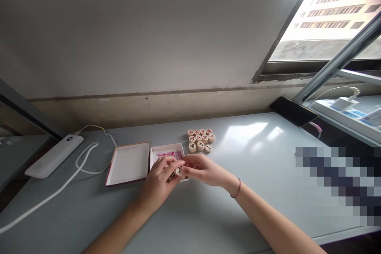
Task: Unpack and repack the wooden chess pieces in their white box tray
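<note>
My left hand (pixel 162 175) and my right hand (pixel 205 169) meet over the near right part of a small open white box (pixel 154 151). Between their fingertips is a round Chinese chess piece (pixel 179 171) with a black character. The left fingers and thumb curl around it and another black-marked piece (pixel 172 175), partly hidden by the hand. My right thumb and forefinger pinch at the piece's right side. Just beyond the box, several Chinese chess pieces (pixel 200 145) with red or black characters stand in rows, some stacked. Pink printing shows on the box's inside.
The box's lid (pixel 127 163) lies inside up on the left. Farther left are a white power bank (pixel 55 156) and a looping white cable (pixel 67 182). A dark phone (pixel 293 112) leans by the metal frame at the back right. A wall borders the grey table (pixel 244 206).
</note>
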{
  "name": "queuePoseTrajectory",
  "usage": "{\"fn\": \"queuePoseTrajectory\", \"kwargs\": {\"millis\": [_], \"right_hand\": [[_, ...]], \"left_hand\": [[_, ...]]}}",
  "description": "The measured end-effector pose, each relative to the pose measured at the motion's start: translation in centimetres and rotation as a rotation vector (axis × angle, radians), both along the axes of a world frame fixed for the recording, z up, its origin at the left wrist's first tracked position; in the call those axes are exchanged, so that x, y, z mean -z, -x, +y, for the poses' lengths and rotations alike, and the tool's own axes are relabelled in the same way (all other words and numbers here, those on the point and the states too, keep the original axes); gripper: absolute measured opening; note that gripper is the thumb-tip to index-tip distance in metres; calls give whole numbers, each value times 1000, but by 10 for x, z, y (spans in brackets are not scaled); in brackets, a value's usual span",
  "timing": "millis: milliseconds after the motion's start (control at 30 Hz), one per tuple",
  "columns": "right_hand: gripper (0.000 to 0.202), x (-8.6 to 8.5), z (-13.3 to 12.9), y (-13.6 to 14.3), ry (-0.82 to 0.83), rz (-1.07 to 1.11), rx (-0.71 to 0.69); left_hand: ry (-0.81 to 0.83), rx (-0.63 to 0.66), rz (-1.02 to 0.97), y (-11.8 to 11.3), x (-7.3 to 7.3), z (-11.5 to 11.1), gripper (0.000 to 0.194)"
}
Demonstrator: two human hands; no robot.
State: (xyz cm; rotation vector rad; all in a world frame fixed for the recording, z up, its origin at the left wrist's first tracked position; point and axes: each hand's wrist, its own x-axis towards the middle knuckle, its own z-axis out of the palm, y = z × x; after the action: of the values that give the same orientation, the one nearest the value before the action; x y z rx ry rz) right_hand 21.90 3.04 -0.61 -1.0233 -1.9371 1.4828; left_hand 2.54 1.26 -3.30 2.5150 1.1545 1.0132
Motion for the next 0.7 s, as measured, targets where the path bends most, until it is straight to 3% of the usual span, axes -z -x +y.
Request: {"fn": "queuePoseTrajectory", "kwargs": {"millis": [133,233,300,533,700], "right_hand": [[32,-8,13,-31,-65,-96,70],[35,-13,24,-68,-92,-286,345],[37,-11,30,-87,-63,-430,458],[40,9,38,-95,48,-439,354],[44,11,38,-94,34,-507,351]], "left_hand": [[-82,-44,159,2,3,1,46],[-108,-61,285,5,8,3,68],[-93,-73,340,7,12,5,67],[-31,-86,369,2,12,7,52],[-9,-83,379,1,10,6,51]]}}
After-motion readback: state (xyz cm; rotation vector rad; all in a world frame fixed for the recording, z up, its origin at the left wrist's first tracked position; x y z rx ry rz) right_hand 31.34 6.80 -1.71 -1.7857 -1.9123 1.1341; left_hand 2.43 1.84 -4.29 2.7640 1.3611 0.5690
